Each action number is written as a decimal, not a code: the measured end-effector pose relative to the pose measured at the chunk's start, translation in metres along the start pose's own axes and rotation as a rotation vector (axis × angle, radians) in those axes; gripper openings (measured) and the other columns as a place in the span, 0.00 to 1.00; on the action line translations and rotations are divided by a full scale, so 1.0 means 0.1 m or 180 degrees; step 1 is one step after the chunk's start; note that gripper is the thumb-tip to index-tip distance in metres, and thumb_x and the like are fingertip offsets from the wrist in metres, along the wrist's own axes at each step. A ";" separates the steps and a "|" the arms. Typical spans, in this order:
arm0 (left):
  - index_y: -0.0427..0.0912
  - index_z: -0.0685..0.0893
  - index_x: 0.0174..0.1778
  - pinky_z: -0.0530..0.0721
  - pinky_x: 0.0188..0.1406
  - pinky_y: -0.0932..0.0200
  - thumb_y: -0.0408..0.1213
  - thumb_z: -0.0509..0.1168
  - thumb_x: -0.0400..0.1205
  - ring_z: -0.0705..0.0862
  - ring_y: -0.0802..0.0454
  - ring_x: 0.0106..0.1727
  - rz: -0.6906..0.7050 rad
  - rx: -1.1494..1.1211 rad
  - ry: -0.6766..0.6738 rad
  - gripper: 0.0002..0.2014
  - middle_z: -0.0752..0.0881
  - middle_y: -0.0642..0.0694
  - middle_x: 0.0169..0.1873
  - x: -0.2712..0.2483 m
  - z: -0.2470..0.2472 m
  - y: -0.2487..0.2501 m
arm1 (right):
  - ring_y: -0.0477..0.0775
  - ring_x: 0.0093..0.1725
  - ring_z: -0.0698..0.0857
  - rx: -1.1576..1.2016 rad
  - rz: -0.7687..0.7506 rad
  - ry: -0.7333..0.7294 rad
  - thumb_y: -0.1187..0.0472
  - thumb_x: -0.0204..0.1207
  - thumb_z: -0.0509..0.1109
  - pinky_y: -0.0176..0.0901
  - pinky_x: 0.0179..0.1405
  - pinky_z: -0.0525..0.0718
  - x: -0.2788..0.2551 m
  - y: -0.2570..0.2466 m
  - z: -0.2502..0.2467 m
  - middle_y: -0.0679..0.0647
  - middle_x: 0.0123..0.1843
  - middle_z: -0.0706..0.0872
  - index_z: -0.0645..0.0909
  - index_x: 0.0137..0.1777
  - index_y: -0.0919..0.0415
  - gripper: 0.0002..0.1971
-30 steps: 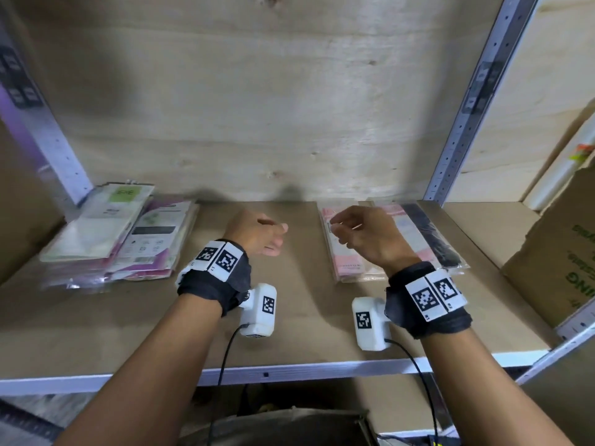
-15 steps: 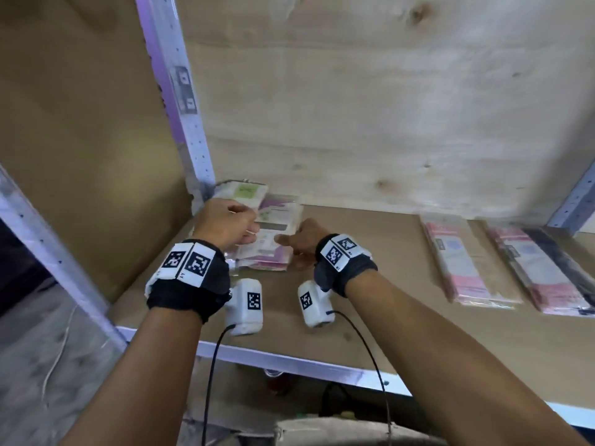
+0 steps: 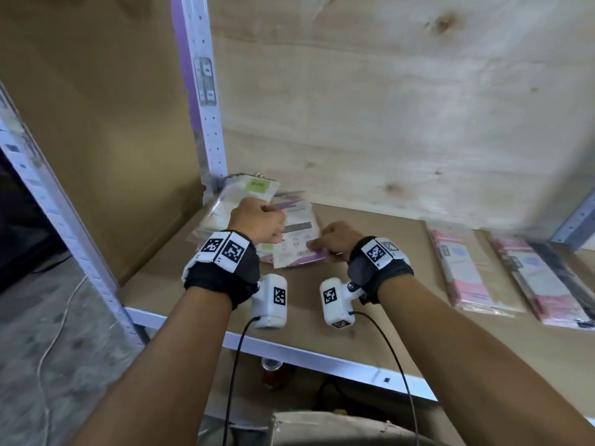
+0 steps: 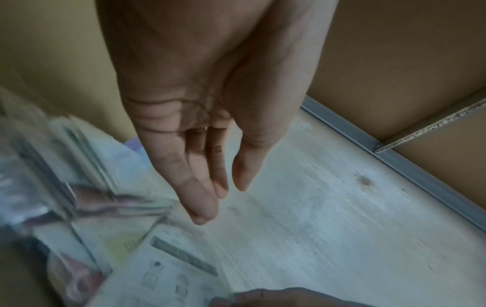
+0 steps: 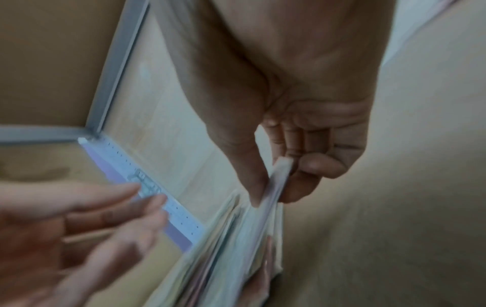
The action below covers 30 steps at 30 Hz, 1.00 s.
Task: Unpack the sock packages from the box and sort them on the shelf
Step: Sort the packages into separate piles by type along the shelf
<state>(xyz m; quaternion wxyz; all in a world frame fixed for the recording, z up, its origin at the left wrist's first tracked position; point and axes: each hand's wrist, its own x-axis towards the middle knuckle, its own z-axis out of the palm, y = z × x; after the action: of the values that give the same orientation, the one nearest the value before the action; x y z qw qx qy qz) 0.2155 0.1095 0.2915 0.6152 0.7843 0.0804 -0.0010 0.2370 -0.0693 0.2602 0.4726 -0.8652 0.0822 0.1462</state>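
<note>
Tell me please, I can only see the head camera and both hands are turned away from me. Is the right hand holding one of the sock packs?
Observer: Yes. The right wrist camera shows the right hand pinching the edge of the top sock package between thumb and fingers.
Operator: Is the left hand grabbing one too? It looks like a fist to me.
Observer: No. The left wrist camera shows the left hand with its fingers nearly straight, holding nothing, next to the pile of packages.
</note>
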 end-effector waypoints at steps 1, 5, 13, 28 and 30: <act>0.37 0.87 0.45 0.93 0.49 0.48 0.33 0.71 0.80 0.91 0.47 0.39 -0.0045 -0.0043 -0.0060 0.03 0.90 0.37 0.47 -0.01 0.07 0.01 | 0.60 0.45 0.80 0.0193 -0.0089 -0.0012 0.66 0.76 0.77 0.48 0.35 0.76 -0.08 0.04 -0.06 0.67 0.50 0.86 0.77 0.51 0.64 0.11; 0.43 0.81 0.58 0.93 0.42 0.43 0.47 0.73 0.81 0.93 0.46 0.46 -0.0466 -0.0241 -0.0348 0.16 0.86 0.44 0.56 -0.15 0.36 0.11 | 0.65 0.50 0.84 0.0815 -0.0428 -0.0043 0.75 0.79 0.70 0.60 0.48 0.86 -0.47 0.13 -0.34 0.69 0.55 0.85 0.72 0.56 0.63 0.12; 0.43 0.81 0.57 0.90 0.28 0.57 0.58 0.72 0.78 0.94 0.41 0.46 -0.0412 -0.1417 -0.0692 0.23 0.88 0.35 0.51 -0.28 0.93 0.34 | 0.51 0.39 0.81 -0.0087 -0.1496 0.0249 0.80 0.73 0.71 0.45 0.38 0.82 -1.06 0.42 -0.80 0.61 0.46 0.80 0.80 0.57 0.68 0.15; 0.35 0.81 0.59 0.92 0.43 0.48 0.28 0.62 0.87 0.93 0.43 0.50 -0.0026 -0.2209 -0.1016 0.06 0.93 0.36 0.49 -0.40 1.67 0.19 | 0.60 0.49 0.92 0.1232 -0.0311 0.1589 0.45 0.80 0.71 0.57 0.49 0.91 -1.05 1.51 -1.50 0.60 0.52 0.91 0.78 0.66 0.62 0.23; 0.34 0.81 0.59 0.92 0.50 0.43 0.26 0.63 0.86 0.92 0.40 0.54 -0.0147 -0.2398 -0.1060 0.07 0.92 0.34 0.51 -0.40 1.75 0.15 | 0.60 0.46 0.94 0.2216 -0.0186 0.0753 0.43 0.79 0.72 0.46 0.36 0.91 -1.11 1.53 -1.51 0.62 0.51 0.93 0.80 0.65 0.63 0.25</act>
<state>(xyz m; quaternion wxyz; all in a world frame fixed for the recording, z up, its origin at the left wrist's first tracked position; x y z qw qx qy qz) 0.1948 -0.0682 0.2676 0.8637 0.4913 -0.0079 -0.1122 0.1159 -0.2790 0.2523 0.7299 -0.6654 0.1563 -0.0051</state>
